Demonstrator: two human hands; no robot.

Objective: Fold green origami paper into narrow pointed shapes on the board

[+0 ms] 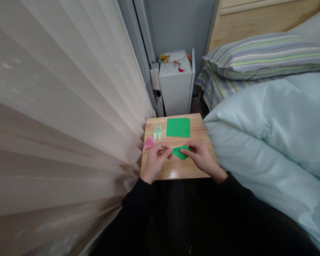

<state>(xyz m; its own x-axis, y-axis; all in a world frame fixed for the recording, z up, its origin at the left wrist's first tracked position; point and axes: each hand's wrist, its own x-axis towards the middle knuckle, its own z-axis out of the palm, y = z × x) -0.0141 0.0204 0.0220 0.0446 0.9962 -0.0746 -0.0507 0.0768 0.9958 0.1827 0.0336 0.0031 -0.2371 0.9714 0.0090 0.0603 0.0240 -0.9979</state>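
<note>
Between my two hands is a small folded piece of green paper (181, 155), held just over the near half of a wooden table. My left hand (157, 159) pinches its left corner between thumb and fingers. On the other side, my right hand (199, 155) grips the right part, thumb on top and fingers behind. Beyond them lies a stack of green paper sheets (178, 127). A pale green folded paper figure (157, 132) rests left of the stack, and a pink folded paper piece (149, 142) sits close behind my left hand.
The small wooden table (160, 173) has a pleated curtain (96, 106) along its left and a bed with a pale blue quilt (256, 131) on its right. Behind it stands a white cabinet (175, 89) with small ornaments on top. A striped pillow (269, 57) lies on the bed.
</note>
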